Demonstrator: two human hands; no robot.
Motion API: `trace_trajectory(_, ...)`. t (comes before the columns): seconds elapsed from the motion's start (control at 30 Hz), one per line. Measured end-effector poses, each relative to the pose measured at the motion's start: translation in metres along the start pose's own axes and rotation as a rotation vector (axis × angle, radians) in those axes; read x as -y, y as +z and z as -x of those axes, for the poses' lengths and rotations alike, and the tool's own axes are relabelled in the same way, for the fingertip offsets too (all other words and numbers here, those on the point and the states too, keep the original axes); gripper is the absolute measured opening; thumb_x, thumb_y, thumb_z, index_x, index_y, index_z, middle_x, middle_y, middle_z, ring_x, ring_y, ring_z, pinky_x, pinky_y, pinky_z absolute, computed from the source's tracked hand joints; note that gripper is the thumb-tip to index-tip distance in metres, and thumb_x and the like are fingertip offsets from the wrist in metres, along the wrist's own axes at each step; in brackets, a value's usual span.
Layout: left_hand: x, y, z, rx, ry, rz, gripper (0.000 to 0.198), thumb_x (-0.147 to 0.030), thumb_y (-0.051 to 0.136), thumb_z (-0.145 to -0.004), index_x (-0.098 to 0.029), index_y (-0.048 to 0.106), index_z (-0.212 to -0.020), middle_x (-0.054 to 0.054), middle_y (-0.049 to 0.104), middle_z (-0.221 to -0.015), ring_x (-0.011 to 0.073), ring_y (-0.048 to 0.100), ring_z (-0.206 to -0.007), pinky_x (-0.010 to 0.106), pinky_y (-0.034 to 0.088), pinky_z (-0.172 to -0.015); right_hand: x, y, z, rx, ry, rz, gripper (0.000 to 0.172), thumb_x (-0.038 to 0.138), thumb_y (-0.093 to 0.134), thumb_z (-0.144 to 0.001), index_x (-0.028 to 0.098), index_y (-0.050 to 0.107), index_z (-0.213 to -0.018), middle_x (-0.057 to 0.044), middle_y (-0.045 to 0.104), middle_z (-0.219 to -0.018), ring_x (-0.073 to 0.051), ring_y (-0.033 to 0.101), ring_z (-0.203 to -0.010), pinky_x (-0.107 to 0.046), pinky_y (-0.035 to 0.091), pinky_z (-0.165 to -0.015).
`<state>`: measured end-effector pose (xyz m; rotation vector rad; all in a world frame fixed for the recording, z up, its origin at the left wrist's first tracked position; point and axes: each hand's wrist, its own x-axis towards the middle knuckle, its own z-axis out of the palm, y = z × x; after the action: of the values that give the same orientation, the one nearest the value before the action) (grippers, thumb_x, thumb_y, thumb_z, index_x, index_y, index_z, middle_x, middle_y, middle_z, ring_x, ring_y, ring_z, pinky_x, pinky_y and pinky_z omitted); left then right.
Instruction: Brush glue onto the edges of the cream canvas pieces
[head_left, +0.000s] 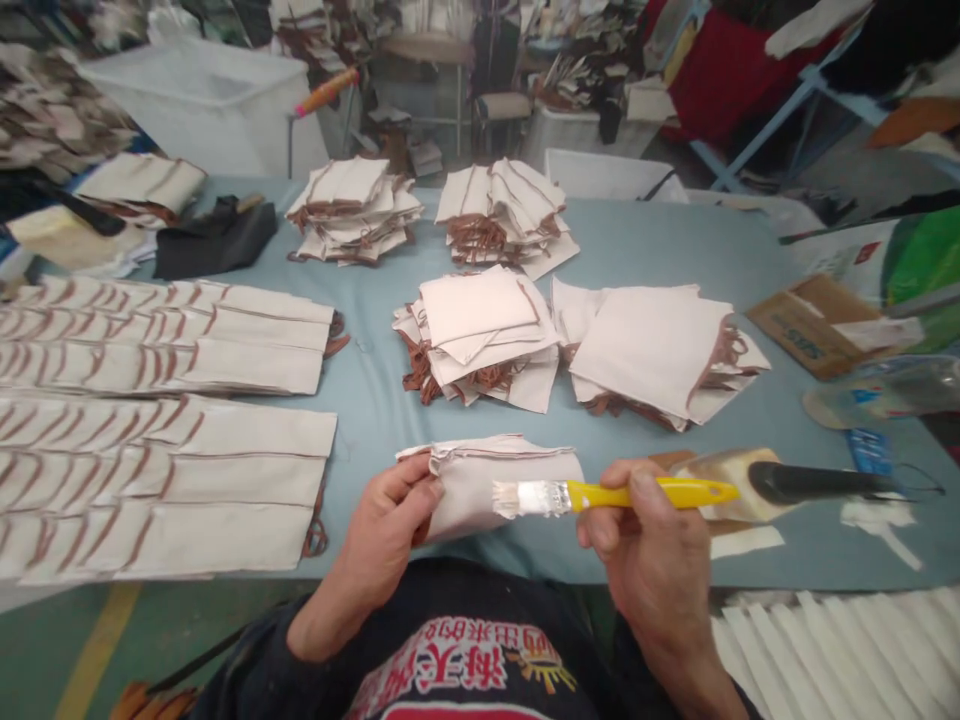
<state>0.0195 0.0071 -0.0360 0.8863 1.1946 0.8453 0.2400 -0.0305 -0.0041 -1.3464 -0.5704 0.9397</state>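
Observation:
My left hand (386,535) grips the left edge of a small stack of cream fabric pieces (502,475) at the table's near edge. My right hand (649,540) is closed around a yellow-handled brush (637,494), held level. Its pale bristles point left and lie over the right part of that stack. Just behind the brush handle lies a second, cream brush with a black handle (780,483).
On the blue table (645,245), several stacks of cream pieces with brown trim (480,335) sit in the middle and at the back. Rows of overlapped pieces (165,420) cover the left. A cardboard box (806,325) and a plastic bottle (885,390) are at right. White strips (840,650) lie bottom right.

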Motion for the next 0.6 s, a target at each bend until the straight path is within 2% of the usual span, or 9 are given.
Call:
trace_trajectory(0.07, -0.006, 0.009, 0.003, -0.013, -0.056, 0.083, 0.033, -0.038, 0.080, -0.082, -0.016, 0.082, -0.105, -0.005, 0.055, -0.060, 0.0077, 0.032, -0.049, 0.020, 0.028, -0.049, 0.001, -0.005, -0.003, 0.034, -0.051, -0.002, 0.040, 0.060, 0.069, -0.094, 0.022, 0.064, -0.084, 0.009, 0.051, -0.042, -0.012, 0.050, -0.037, -0.022, 0.046, -0.043)
trace_trajectory(0.17, -0.017, 0.024, 0.009, 0.002, -0.102, 0.163, 0.033, -0.035, 0.085, -0.077, -0.016, 0.083, -0.104, -0.003, 0.060, -0.062, 0.0092, 0.044, -0.053, 0.020, 0.040, -0.055, 0.005, -0.008, -0.007, 0.108, -0.152, -0.011, 0.039, 0.058, 0.066, -0.099, 0.021, 0.065, -0.086, 0.008, 0.054, -0.045, -0.011, 0.052, -0.040, -0.024, 0.048, -0.049)
trace_trajectory(0.33, -0.031, 0.043, 0.016, 0.030, -0.176, 0.260, 0.032, -0.033, 0.091, -0.070, -0.016, 0.083, -0.096, 0.001, 0.072, -0.075, 0.0131, 0.061, -0.067, 0.020, 0.050, -0.066, 0.010, -0.008, -0.014, 0.221, -0.347, -0.022, 0.034, 0.050, 0.063, -0.104, 0.021, 0.069, -0.088, 0.005, 0.060, -0.053, -0.011, 0.054, -0.044, -0.023, 0.045, -0.047)
trace_trajectory(0.47, -0.037, 0.048, 0.019, 0.073, -0.214, 0.332, 0.034, -0.031, 0.093, -0.068, -0.016, 0.084, -0.097, 0.005, 0.080, -0.088, 0.0165, 0.070, -0.076, 0.023, 0.055, -0.074, 0.007, -0.010, -0.014, 0.261, -0.496, 0.026, 0.028, 0.045, 0.061, -0.106, 0.023, 0.071, -0.093, 0.005, 0.063, -0.058, -0.012, 0.059, -0.046, -0.024, 0.048, -0.047)
trace_trajectory(0.6, -0.041, 0.047, 0.019, 0.109, -0.261, 0.371, 0.035, -0.029, 0.094, -0.067, -0.014, 0.083, -0.097, 0.008, 0.083, -0.092, 0.0206, 0.074, -0.080, 0.024, 0.055, -0.068, 0.006, -0.017, -0.009, 0.226, -0.603, 0.042, 0.023, 0.041, 0.058, -0.108, 0.024, 0.072, -0.099, 0.003, 0.066, -0.066, -0.013, 0.062, -0.049, -0.026, 0.051, -0.048)
